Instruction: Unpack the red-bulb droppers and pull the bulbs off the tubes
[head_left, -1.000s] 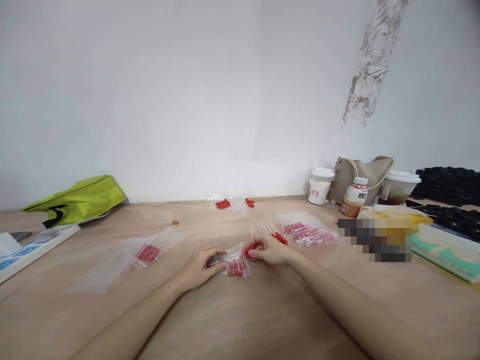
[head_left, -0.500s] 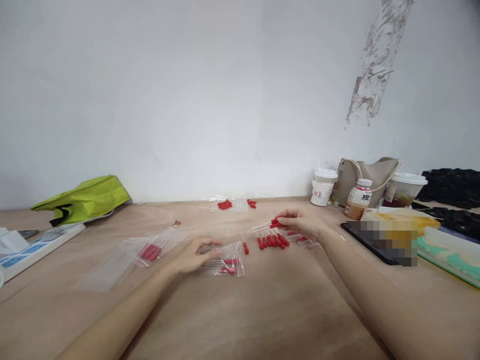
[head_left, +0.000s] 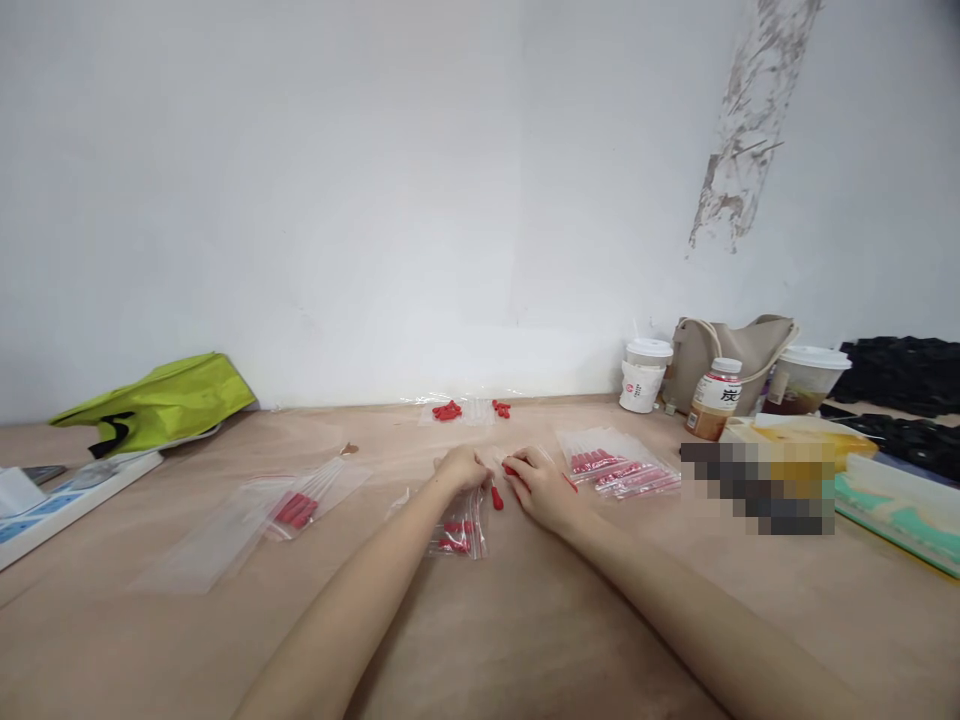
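Both my hands meet at the middle of a wooden table (head_left: 525,620). My left hand (head_left: 461,468) is curled, fingers closed, just beyond a small clear bag (head_left: 459,528) holding red-capped droppers. My right hand (head_left: 541,488) lies beside it with fingers bent over a cluster of red-capped droppers, most of them hidden under it. One loose red-capped dropper (head_left: 496,496) lies between the two hands. What the left fingers hold is hidden.
A pile of filled clear bags (head_left: 615,465) lies to the right, another bag with red caps (head_left: 307,500) to the left. Red caps (head_left: 448,409) sit near the wall. Cups, a bottle (head_left: 712,398), a beige bag and black trays stand at right; a green bag (head_left: 161,395) at left.
My left hand left the small bag and moved forward. My right hand came back from the far right to the dropper cluster, beside the left hand.
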